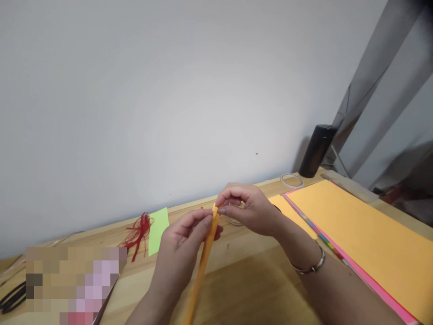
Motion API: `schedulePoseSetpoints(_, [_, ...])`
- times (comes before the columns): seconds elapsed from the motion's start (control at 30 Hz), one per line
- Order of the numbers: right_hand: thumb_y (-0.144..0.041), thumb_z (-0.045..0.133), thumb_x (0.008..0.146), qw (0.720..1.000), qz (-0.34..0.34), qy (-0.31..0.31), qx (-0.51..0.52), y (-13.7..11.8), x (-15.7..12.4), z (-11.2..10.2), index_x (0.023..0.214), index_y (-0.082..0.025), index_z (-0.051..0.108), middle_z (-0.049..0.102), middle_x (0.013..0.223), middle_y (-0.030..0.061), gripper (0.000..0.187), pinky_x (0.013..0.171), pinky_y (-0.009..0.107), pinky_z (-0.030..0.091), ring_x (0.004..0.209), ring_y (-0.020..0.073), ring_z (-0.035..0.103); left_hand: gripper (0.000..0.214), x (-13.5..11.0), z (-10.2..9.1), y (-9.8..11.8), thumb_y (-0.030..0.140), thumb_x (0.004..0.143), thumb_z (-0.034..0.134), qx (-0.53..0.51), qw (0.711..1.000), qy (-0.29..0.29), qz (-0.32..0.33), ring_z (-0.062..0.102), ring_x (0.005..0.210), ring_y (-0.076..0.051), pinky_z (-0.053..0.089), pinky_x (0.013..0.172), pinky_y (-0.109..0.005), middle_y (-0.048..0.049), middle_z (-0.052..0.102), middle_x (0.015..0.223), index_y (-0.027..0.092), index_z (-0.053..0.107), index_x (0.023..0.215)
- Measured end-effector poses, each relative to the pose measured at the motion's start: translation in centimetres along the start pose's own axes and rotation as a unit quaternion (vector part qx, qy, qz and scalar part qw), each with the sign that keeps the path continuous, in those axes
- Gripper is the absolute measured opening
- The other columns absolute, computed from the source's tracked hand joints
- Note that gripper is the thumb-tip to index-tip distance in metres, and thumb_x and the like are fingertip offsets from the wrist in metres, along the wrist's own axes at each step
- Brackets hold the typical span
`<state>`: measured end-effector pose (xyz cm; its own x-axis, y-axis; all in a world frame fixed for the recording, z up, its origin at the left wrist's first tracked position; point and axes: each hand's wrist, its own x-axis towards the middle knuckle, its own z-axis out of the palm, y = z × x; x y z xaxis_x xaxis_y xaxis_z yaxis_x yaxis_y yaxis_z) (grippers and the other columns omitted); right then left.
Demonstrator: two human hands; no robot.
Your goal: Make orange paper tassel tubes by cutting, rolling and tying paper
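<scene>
A narrow orange paper strip [199,275], seemingly folded, slants up from the lower edge of the view to its tip between my hands. Near that tip, my left hand [182,243] pinches the strip between thumb and fingers. My right hand [248,208], with a bracelet on its wrist, has thumb and forefinger closed on the strip's upper end. Both hands are held above the wooden table [237,280]. Some of the left fingertips are hidden behind the strip.
Left of my hands lie red threads [140,232] and a light green paper [158,232]. Orange sheets [365,239] over pink ones are at right. A black cylinder [316,151] and a white ring [292,180] stand near the wall. Black scissor-like handles [12,298] show far left, beside a blurred patch.
</scene>
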<state>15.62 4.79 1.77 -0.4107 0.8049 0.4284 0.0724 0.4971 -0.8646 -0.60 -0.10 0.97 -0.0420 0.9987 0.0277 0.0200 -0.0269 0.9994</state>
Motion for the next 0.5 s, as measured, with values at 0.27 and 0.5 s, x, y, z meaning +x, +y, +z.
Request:
schedulePoseSetpoints(0.27, [-0.016, 0.059, 0.078, 0.999, -0.019, -0.027, -0.002, 0.34, 0.13, -0.62, 0.087, -0.017, 0.064, 0.057, 0.079, 0.0014, 0.01, 0.066, 0.023, 0.044, 0.072, 0.0102, 0.053, 0.018, 0.26, -0.29, -0.5, 0.03, 0.074, 0.067, -0.06, 0.997, -0.026, -0.03, 0.064, 0.069, -0.012, 0.049, 0.067, -0.022, -0.0012, 0.07, 0.072, 0.019, 0.069, 0.089])
schedulePoseSetpoints(0.5, [-0.017, 0.065, 0.076, 0.997, -0.073, -0.02, -0.024, 0.77, 0.29, -0.95, 0.083, -0.018, 0.065, 0.057, 0.08, 0.001, 0.007, 0.07, 0.025, 0.044, 0.075, 0.0108, 0.053, 0.018, 0.36, 0.1, -0.33, 0.029, 0.075, 0.066, -0.078, 0.996, -0.028, -0.032, 0.065, 0.075, -0.015, 0.051, 0.072, -0.026, -0.0027, 0.07, 0.081, 0.018, 0.069, 0.088])
